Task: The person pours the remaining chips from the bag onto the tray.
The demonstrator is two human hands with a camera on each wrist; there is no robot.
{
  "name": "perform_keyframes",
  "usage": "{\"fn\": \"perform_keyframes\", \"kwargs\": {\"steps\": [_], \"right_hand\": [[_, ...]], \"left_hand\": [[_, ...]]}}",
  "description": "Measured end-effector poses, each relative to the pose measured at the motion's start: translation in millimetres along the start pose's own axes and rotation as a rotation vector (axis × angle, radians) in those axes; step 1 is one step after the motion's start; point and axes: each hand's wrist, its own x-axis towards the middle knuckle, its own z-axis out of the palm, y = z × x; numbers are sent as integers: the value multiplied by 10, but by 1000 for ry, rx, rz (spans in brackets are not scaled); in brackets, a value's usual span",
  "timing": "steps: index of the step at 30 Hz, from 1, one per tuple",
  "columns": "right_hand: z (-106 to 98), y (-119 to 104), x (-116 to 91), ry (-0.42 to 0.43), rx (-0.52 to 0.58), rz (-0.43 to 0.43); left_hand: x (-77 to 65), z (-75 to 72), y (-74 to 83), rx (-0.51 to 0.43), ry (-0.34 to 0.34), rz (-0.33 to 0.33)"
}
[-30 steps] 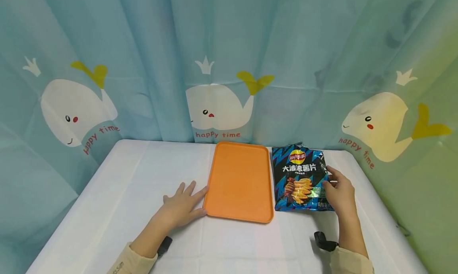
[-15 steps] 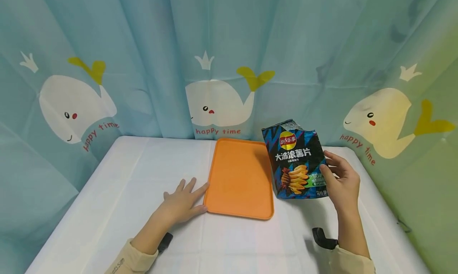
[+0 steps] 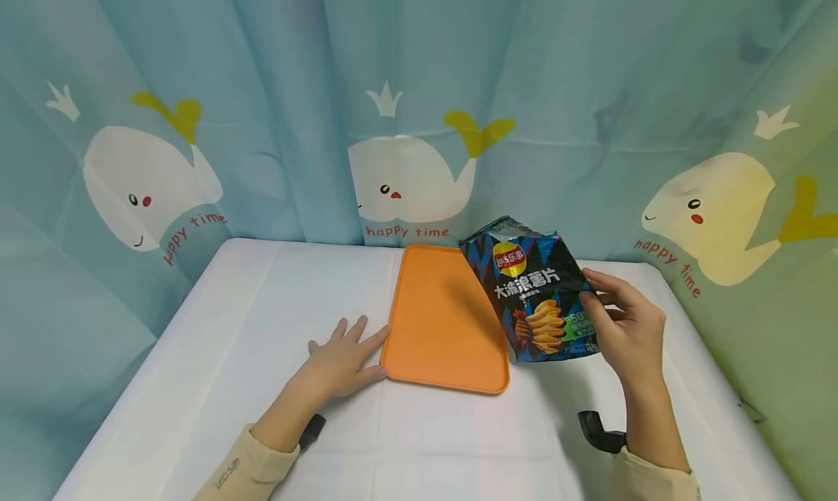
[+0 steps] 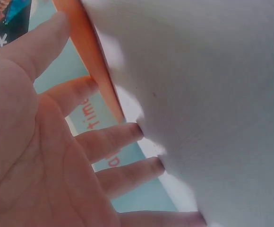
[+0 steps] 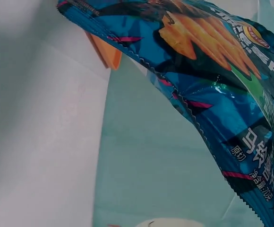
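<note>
A blue and black chip bag (image 3: 532,298) hangs in the air over the right edge of the orange tray (image 3: 439,321), tilted left. My right hand (image 3: 618,328) grips its right side, thumb on the front. The right wrist view shows the bag (image 5: 217,80) from below, with a tray corner (image 5: 106,54) behind it. My left hand (image 3: 343,363) lies flat on the white table (image 3: 216,355), fingers spread, fingertips touching the tray's near left corner. In the left wrist view the open palm (image 4: 28,156) rests beside the tray's orange rim (image 4: 92,56).
A blue curtain with white whales (image 3: 406,181) hangs close behind and around the table. The table's right edge (image 3: 720,385) lies near my right arm. A black wrist strap (image 3: 599,432) shows on my right forearm.
My right hand has lifted the chip bag off the table and carried it up and left, so it now overlaps the tray's right edge. The left hand has stayed at the tray corner.
</note>
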Motion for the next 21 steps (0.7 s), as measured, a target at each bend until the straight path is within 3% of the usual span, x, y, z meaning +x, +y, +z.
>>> {"fn": "perform_keyframes", "kwargs": {"steps": [10,21], "right_hand": [[83,-141,210,-177,-22,-268],[168,-259,347,-290,-135,-391]], "left_hand": [[12,-28,-3,2,-11,-20],[43,-7,13,14,-30,-39]]}}
